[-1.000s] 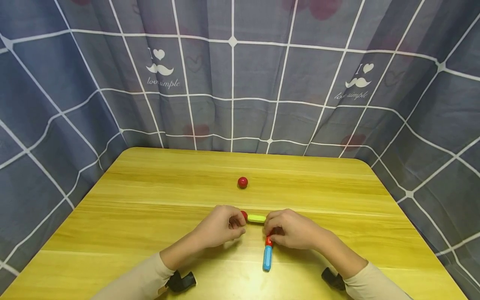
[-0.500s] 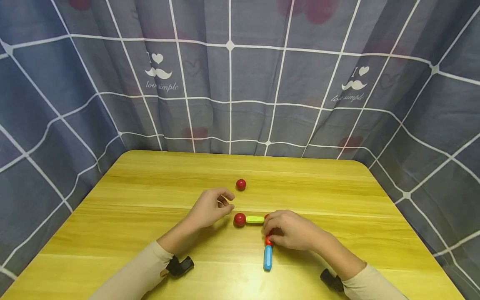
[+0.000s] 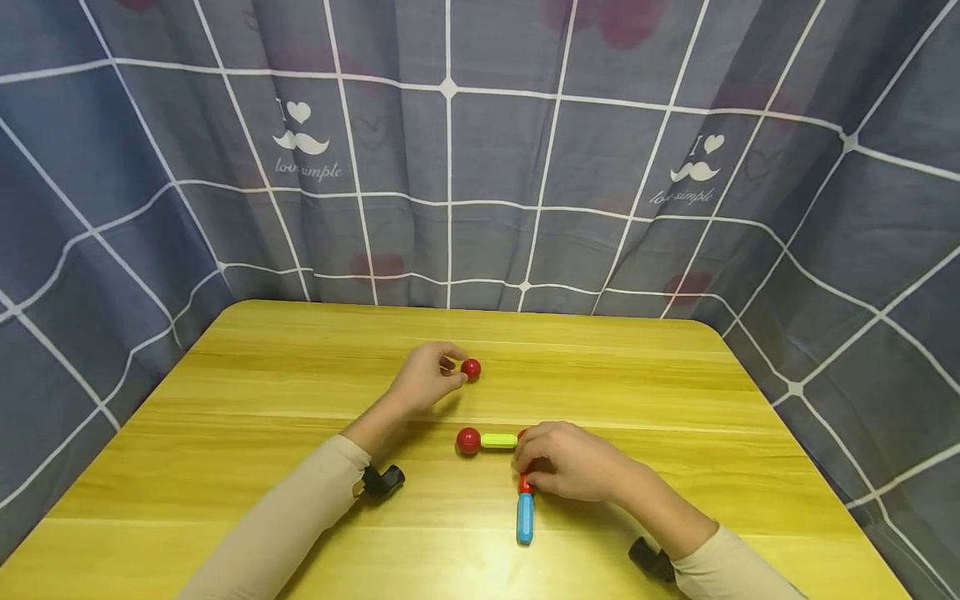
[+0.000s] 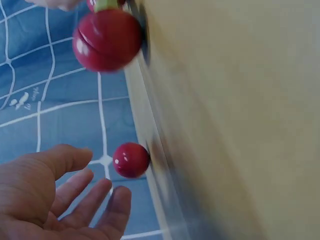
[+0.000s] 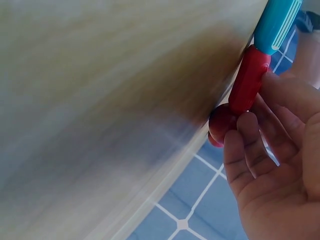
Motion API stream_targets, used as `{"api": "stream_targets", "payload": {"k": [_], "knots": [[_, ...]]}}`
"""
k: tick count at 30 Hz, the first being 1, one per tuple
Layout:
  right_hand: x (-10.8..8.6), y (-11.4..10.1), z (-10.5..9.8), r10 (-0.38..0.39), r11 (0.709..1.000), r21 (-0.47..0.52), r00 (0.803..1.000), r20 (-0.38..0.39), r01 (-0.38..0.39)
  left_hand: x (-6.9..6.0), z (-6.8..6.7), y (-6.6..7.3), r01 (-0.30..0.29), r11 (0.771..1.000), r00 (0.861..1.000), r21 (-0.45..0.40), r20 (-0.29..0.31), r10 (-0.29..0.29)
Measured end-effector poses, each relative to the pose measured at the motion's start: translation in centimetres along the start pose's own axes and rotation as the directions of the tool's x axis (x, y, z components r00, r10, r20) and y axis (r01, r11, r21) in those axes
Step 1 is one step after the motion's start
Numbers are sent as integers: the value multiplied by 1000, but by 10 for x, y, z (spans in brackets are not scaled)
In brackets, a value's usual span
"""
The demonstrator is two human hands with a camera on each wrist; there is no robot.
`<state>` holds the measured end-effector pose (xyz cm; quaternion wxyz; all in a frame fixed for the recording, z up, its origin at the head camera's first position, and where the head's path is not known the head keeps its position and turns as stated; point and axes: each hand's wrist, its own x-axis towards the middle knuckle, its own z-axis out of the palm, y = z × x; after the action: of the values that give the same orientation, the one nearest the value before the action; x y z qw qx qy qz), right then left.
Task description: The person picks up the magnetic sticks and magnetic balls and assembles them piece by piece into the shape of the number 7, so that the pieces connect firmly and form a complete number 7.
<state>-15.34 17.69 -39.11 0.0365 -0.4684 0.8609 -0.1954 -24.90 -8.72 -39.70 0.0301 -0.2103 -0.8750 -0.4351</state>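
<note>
On the table, a yellow-green toy building rod (image 3: 498, 441) joins a red ball (image 3: 468, 441) at its left end to another ball mostly covered by my right hand (image 3: 570, 462). A red rod (image 5: 248, 80) runs from that covered ball (image 5: 223, 122) and continues into a blue rod (image 3: 525, 518). My right thumb and fingers grip the red rod near the ball. Farther back, my left hand (image 3: 426, 377) reaches beside a loose red ball (image 3: 471, 369). In the left wrist view its fingers are extended, with a gap between them and this loose ball (image 4: 131, 160).
The wooden table (image 3: 637, 375) has rounded far corners. A grey-blue checked curtain (image 3: 495, 150) hangs behind it and along both sides. Black wrist straps (image 3: 384, 482) show at both sleeves.
My left hand has left the ball at the yellow-green rod's left end and moved back to the loose ball. The right hand keeps its hold; the head view has shifted slightly.
</note>
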Motion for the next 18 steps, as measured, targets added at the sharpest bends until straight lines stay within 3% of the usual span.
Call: {"api": "stream_targets", "payload": {"k": [4, 8, 18], "knots": [[2, 0, 0, -10, 1000, -12, 1000, 2, 10, 11, 1, -5, 1, 998, 999, 61, 46, -3], [2, 0, -1, 5, 1000, 6, 1000, -11, -5, 17, 1, -8, -8, 998, 995, 67, 98, 2], [3, 6, -6, 104, 992, -61, 992, -68, -109, 25, 7, -6, -39, 997, 990, 66, 137, 30]]}}
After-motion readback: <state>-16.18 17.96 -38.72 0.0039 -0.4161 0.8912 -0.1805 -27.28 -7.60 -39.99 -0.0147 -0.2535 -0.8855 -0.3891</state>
